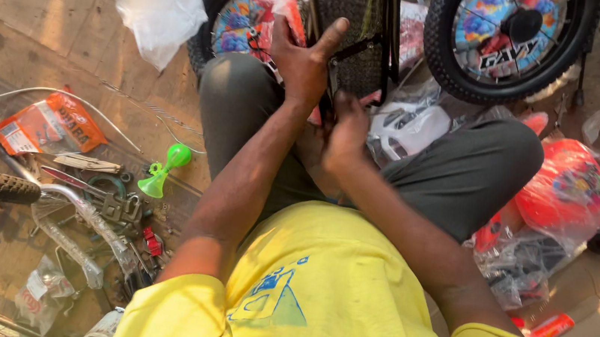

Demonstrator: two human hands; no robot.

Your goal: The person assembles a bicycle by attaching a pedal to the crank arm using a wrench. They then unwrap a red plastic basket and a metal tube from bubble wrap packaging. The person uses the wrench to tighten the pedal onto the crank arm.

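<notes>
The person sat on the floor point(23, 24) with a small children's bicycle frame point(358, 24) held between the knees. The frame looked dark, its tubes partly wrapped in clear plastic, with pink and red parts showing through beside a knobby black tyre. The left hand point(305, 60) was spread flat against the frame, thumb raised along a dark upright bar and fingers pressed on the wrapped part. The right hand point(345, 136) sat just below it, fingers curled in towards the frame; it seemed to pinch something small there, though the view was too cramped to tell what. A front wheel point(510, 42) with a bright, colourful disc stood just to the right of the frame. On the floor to the left lay a green horn point(164, 172), an orange packet point(49, 125), a clear plastic bag point(160, 6) and scattered tools point(115, 208). A red plastic-wrapped part point(572, 192) rested near the right knee.
</notes>
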